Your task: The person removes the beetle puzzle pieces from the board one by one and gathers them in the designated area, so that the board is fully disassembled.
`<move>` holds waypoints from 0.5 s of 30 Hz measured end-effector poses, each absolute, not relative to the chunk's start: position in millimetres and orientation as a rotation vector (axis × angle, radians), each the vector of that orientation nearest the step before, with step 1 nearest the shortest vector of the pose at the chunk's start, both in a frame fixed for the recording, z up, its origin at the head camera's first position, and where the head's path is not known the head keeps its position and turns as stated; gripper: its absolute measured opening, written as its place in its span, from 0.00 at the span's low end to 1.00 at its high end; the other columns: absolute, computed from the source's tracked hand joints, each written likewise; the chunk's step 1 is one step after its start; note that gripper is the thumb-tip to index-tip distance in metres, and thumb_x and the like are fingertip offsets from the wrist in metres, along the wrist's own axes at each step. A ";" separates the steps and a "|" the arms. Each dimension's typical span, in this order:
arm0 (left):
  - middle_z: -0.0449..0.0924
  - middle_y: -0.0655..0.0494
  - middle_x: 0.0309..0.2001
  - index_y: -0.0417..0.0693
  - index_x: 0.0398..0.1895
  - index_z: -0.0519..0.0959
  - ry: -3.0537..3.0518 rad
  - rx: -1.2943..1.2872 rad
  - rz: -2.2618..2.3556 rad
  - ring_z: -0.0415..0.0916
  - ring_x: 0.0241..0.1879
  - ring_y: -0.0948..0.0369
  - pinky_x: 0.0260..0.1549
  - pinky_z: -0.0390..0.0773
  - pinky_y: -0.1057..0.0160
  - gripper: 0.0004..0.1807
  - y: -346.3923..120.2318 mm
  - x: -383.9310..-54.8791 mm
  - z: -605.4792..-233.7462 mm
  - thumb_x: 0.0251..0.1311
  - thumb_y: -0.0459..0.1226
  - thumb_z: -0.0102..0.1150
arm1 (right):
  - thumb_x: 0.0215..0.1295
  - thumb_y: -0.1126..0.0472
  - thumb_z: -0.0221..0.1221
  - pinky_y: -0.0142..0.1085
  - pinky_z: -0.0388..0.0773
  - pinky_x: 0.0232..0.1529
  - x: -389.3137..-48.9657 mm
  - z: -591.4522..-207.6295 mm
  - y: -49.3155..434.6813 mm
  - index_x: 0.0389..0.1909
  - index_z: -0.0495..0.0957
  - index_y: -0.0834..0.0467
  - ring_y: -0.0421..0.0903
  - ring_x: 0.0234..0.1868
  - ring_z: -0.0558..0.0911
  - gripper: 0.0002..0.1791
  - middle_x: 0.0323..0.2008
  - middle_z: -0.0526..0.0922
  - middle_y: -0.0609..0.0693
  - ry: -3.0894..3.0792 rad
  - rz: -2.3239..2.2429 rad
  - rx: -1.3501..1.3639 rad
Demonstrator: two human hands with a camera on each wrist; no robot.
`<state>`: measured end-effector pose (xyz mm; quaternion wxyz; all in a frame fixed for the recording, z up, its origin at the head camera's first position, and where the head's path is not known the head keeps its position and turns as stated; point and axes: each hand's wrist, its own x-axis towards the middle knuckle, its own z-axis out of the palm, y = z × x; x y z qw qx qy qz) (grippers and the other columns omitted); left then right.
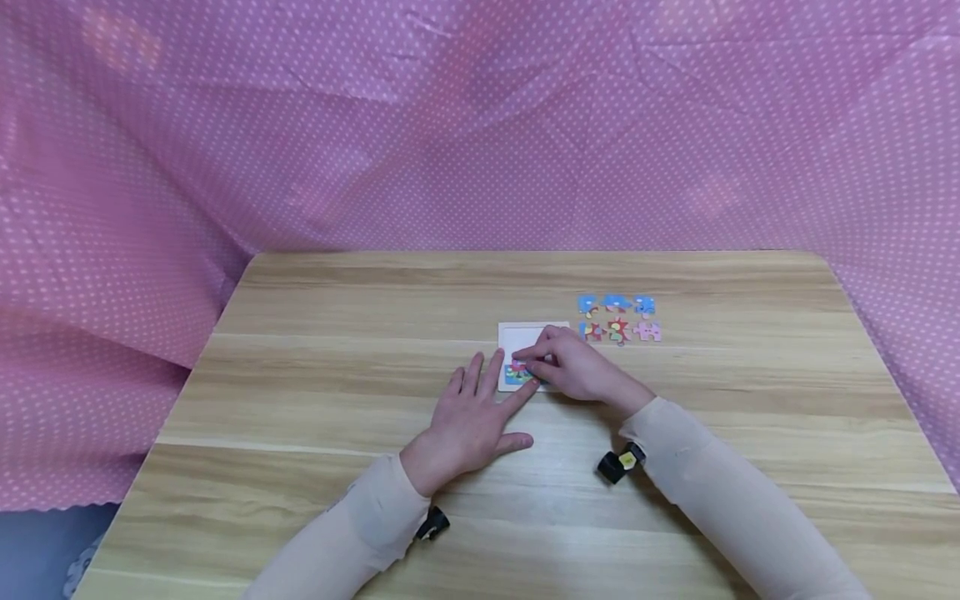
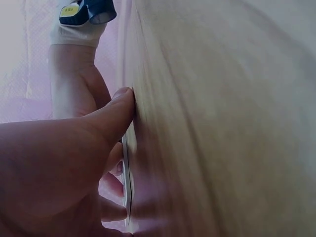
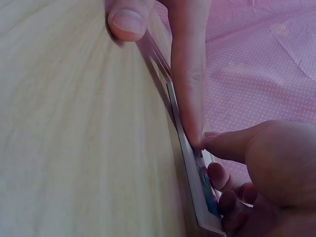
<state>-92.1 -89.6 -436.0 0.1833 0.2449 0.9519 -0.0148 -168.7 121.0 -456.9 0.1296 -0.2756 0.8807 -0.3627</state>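
A small white puzzle tray (image 1: 510, 339) lies on the table, with colourful jigsaw pieces (image 1: 512, 375) along its near side. My left hand (image 1: 468, 421) is spread beside the tray; its index fingertip touches the near edge and its thumb points right. Bent over the tray, my right hand (image 1: 573, 364) pinches a pinkish puzzle piece (image 1: 516, 365) between thumb and index finger, mostly hidden by the fingers. In the right wrist view, the right thumb (image 3: 227, 145) meets the left index fingertip at the tray's edge (image 3: 190, 190). The left wrist view shows the tray edge-on behind the left thumb (image 2: 121, 106).
Several loose jigsaw pieces (image 1: 617, 330) lie in two rows right of the tray, just beyond my right hand. The wooden table (image 1: 337, 358) extends to both sides. A pink dotted cloth (image 1: 480, 150) hangs behind its far edge.
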 end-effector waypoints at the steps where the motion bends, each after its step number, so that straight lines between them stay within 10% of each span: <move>1: 0.36 0.38 0.89 0.77 0.88 0.52 2.682 0.692 -0.038 0.41 0.87 0.33 0.82 0.54 0.34 0.42 -89.6 -92.4 -435.9 0.76 0.70 0.45 | 0.79 0.62 0.62 0.39 0.67 0.46 -168.4 -456.5 120.8 0.61 0.89 0.54 0.45 0.43 0.73 0.15 0.40 0.81 0.47 2.560 -1.059 -0.799; 15: 0.32 0.42 0.90 0.77 0.88 0.48 2.613 0.693 0.046 0.36 0.88 0.35 0.80 0.46 0.25 0.42 -92.0 -97.8 -432.7 0.76 0.69 0.47 | 0.79 0.63 0.62 0.39 0.70 0.46 -169.3 -455.0 120.1 0.59 0.89 0.54 0.46 0.43 0.74 0.15 0.42 0.82 0.50 2.492 -1.128 -0.710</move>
